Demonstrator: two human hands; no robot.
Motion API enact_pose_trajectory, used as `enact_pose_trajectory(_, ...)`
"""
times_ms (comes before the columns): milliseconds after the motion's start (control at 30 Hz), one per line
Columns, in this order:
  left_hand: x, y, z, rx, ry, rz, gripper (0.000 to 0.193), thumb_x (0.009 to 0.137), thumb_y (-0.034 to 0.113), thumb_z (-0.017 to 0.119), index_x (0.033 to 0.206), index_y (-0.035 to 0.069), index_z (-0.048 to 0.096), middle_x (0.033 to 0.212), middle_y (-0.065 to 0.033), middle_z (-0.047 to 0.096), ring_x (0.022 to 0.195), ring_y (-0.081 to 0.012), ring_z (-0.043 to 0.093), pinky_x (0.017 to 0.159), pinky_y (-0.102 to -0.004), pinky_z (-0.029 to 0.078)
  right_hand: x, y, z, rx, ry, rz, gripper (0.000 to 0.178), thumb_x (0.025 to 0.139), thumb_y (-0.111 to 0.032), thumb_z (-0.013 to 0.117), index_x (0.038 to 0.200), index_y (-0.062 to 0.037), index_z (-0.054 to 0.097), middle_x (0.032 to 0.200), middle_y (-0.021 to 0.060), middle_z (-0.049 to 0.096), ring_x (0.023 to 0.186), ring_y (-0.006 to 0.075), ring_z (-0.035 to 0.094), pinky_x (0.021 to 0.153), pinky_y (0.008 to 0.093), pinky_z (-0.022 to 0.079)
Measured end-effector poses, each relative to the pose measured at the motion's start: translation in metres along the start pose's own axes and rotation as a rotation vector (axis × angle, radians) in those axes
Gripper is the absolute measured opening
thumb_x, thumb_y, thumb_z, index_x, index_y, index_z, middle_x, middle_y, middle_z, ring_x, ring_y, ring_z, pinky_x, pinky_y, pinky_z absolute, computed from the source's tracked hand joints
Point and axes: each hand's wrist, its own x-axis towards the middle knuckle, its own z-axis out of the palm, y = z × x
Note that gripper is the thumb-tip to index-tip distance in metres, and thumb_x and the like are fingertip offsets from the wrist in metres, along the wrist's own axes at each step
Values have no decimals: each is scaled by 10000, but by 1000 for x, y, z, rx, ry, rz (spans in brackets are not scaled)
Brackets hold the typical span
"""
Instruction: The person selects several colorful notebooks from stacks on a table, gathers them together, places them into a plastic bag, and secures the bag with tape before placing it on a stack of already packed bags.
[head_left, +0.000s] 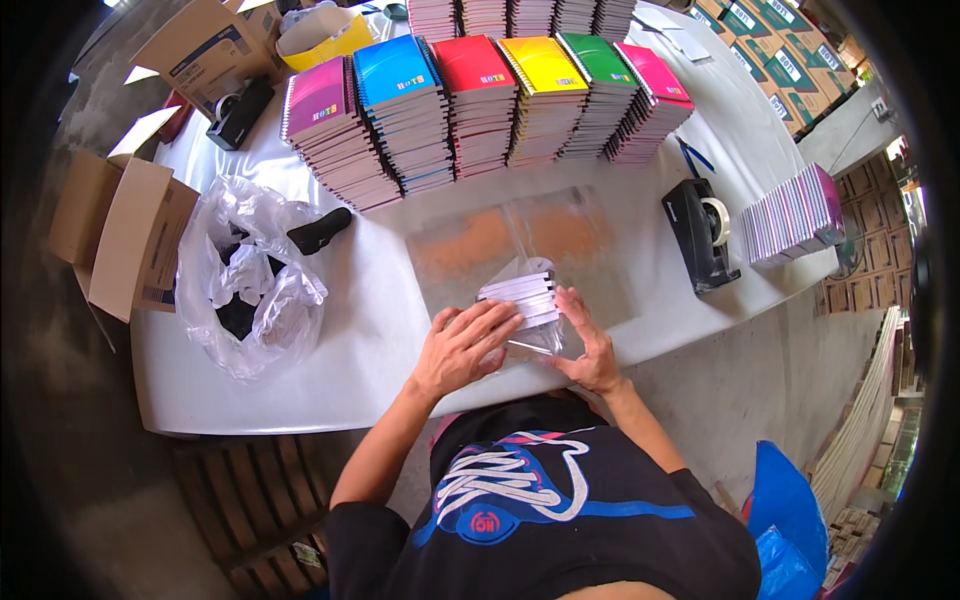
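Observation:
A small stack of spiral notebooks [522, 296], white page edges up with dark binding bits, stands near the table's front edge. Clear plastic wrap [538, 338] lies around it, loose and shiny at the near end. My left hand [464, 346] rests against the stack's left side, its fingers stretched over the top. My right hand [590, 350] grips the right side, fingers up along it and thumb at the near corner. Beneath the stack is a flat clear plastic sheet or bag [450, 270] with orange-brown patches showing through. Much of the stack's left side is hidden by my left hand.
Tall stacks of coloured spiral notebooks [480, 110] line the far side. A black tape dispenser [692, 240] and blue-handled pliers [693, 157] stand right, beside a notebook pile [793, 218]. Left are a crumpled plastic bag [250, 285], a black object [320, 231] and cardboard boxes [135, 235].

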Motion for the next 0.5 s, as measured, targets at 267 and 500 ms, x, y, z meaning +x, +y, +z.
enact_pose_trajectory(267, 8, -15, -5, -71, -190, 64, 729, 663, 281, 754, 1330, 286, 459, 1350, 18, 459, 1231, -167, 440, 912, -423, 351, 24, -5, -17, -231, -171, -151, 665, 669, -94, 749, 1288, -103, 508, 1387, 70, 459, 1319, 232, 386, 1104, 441, 244)
enact_pose_trajectory(500, 15, -18, -14, -220, -153, 115, 845, 609, 365, 764, 1357, 160, 429, 1382, -46, 431, 1245, -224, 437, 855, -392, 415, 36, -13, -17, -383, -256, -207, 640, 674, -89, 722, 1281, -145, 526, 1402, 7, 449, 1335, 199, 362, 1120, 512, 140)
